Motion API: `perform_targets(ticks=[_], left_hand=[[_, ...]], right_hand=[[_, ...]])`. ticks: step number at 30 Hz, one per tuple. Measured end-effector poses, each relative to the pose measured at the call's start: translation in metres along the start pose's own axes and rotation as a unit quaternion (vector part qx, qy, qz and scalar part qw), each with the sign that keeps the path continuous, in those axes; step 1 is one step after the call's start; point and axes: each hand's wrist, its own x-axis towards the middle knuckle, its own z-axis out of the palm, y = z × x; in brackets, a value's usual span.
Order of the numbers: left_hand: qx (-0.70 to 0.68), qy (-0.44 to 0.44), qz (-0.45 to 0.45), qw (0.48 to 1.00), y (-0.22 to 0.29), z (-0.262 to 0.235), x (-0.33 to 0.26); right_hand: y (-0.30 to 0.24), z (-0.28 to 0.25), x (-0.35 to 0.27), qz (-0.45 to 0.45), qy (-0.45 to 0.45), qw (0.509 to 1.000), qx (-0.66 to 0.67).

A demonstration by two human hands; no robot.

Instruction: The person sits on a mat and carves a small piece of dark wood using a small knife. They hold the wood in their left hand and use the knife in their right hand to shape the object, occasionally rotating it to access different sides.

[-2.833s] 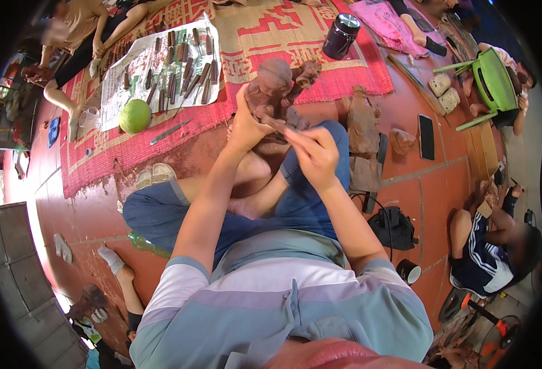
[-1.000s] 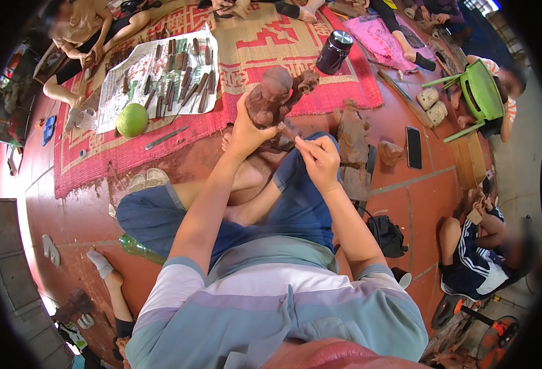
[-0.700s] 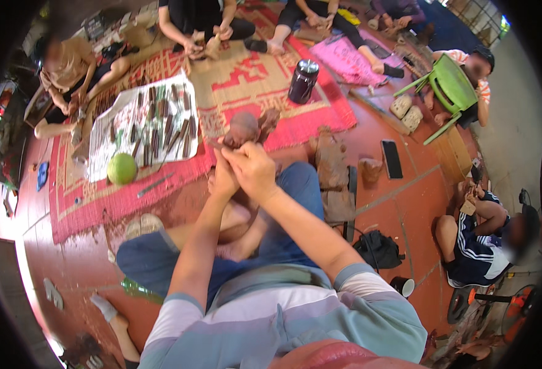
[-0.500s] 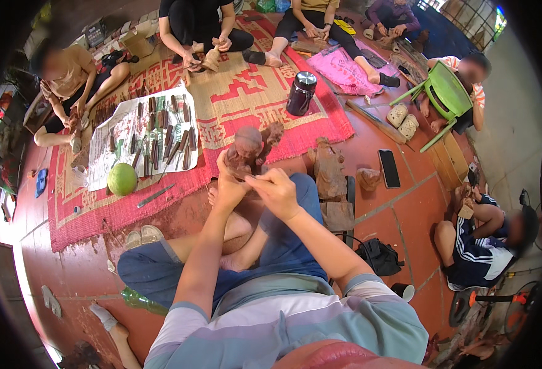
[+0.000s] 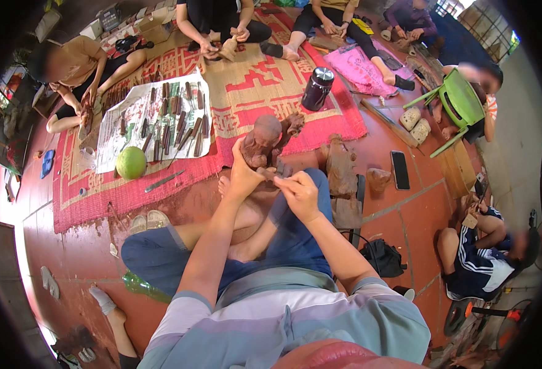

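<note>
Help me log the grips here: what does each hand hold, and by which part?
The left hand grips the brown carved figure by its lower body. The right hand pinches a small tool against it; the tool's held part is hidden.

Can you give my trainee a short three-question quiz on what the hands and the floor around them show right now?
1. True or false: the left hand steadies the wooden figure from its left side.
2. Which lies on the white sheet of chisels? A) a green round fruit B) a phone C) a dark flask
3. Fill in: the right hand is closed on a small ____ at the figure's base.

Key
1. True.
2. A; the black phone lies on the red tiled floor and the dark flask stands on the woven mat.
3. Tool; only its tip shows, so its kind cannot be told.
</note>
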Motion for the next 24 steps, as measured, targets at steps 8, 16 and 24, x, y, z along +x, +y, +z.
perform_targets(ticks=[8, 16, 24], left_hand=[[-0.074, 0.017, -0.005, 0.997, -0.031, -0.002, 0.003], [-0.053, 0.013, 0.021, 0.998, -0.023, -0.002, 0.003], [-0.023, -0.01, -0.039, 0.999, -0.02, -0.002, 0.001]], right_hand=[[-0.025, 0.039, 0.041, -0.042, 0.057, 0.997, 0.036], [-0.012, 0.025, 0.029, -0.045, 0.037, 0.998, 0.025], [-0.006, 0.007, 0.01, -0.02, 0.037, 0.998, 0.043]])
